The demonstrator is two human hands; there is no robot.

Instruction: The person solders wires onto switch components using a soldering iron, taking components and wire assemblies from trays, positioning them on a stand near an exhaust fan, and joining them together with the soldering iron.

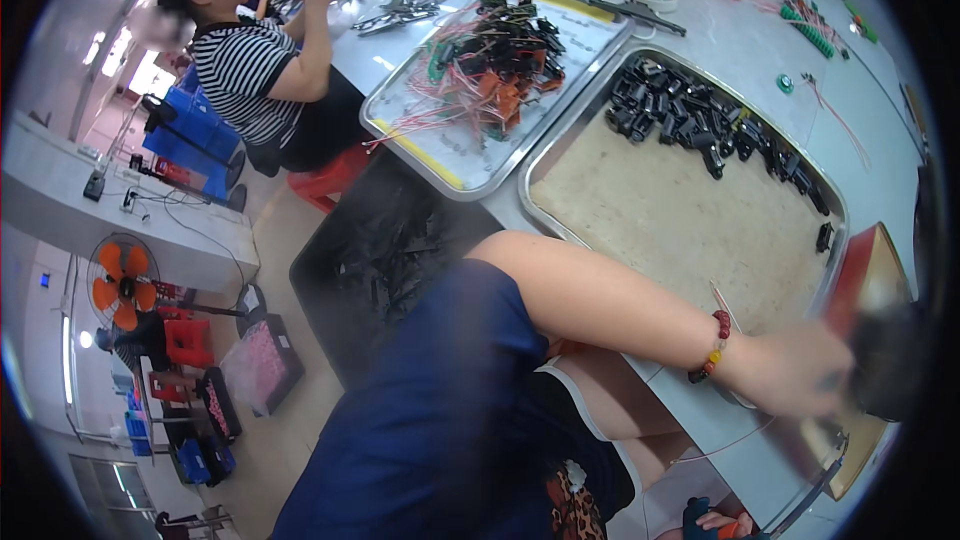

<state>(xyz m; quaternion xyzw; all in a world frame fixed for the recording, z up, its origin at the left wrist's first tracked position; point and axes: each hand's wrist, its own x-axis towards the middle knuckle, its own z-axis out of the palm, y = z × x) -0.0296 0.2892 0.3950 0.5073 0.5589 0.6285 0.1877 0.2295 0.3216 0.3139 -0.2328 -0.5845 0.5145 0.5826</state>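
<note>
My left hand (800,375), with a beaded bracelet on its wrist, reaches across the near right corner of a metal tray. Motion smears its fingers, so their grip cannot be made out. Right beside it is a blurred dark object (893,360). At the lower edge, my right hand (722,521) shows only in part, its fingers curled around something orange and dark. Small black plastic parts (665,110) lie heaped along the far side of the metal tray (575,228). A thin pale wire (735,448) runs over the table edge below my left hand.
To the left, another tray (410,145) carries black and orange parts with wires. A black bin (335,240) of dark pieces stands below it. A co-worker in a striped shirt (250,75) sits at the far left. A red-sided box (868,265) is at right.
</note>
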